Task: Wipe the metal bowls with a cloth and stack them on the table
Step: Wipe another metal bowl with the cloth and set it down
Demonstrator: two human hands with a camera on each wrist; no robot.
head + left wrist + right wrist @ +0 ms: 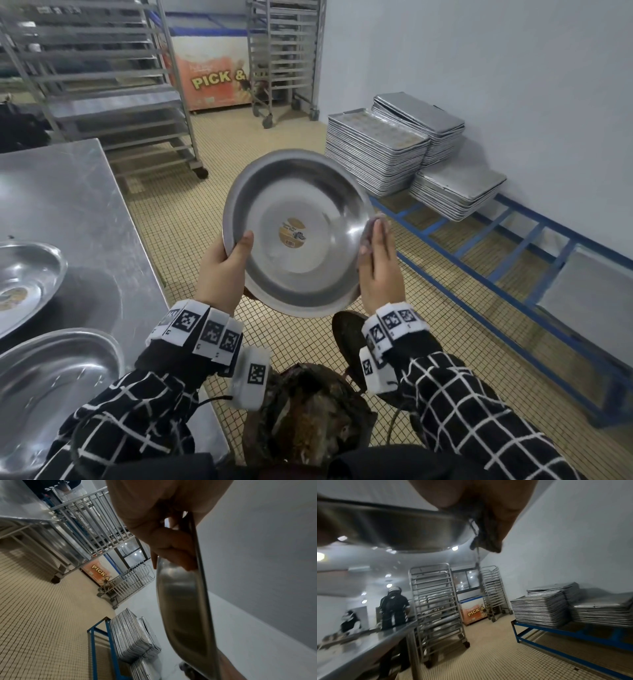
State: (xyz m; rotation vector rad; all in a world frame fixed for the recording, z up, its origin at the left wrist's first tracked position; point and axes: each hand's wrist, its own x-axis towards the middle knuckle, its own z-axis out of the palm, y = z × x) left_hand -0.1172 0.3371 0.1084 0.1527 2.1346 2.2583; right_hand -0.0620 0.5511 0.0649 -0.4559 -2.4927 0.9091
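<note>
A round metal bowl [308,233] with a sticker in its middle is held up over the floor, its inside tilted toward me. My left hand [222,270] grips its left rim, thumb inside; the left wrist view shows the fingers [171,547] curled behind the bowl [181,608]. My right hand [380,270] holds a grey cloth [378,219] against the right rim, fingers stretched along the edge and thumb on the inner side. In the right wrist view the dark cloth [484,534] hangs between my palm and the bowl [393,531]. Two more metal bowls [20,274] [51,377] lie on the steel table [85,205] at left.
Stacks of baking trays [376,154] sit on a low blue frame [513,240] along the right wall. Wheeled tray racks [120,85] and a chest freezer [212,78] stand at the back. My shoe [346,335] is on the tiled floor. Two people [393,608] work beyond the table.
</note>
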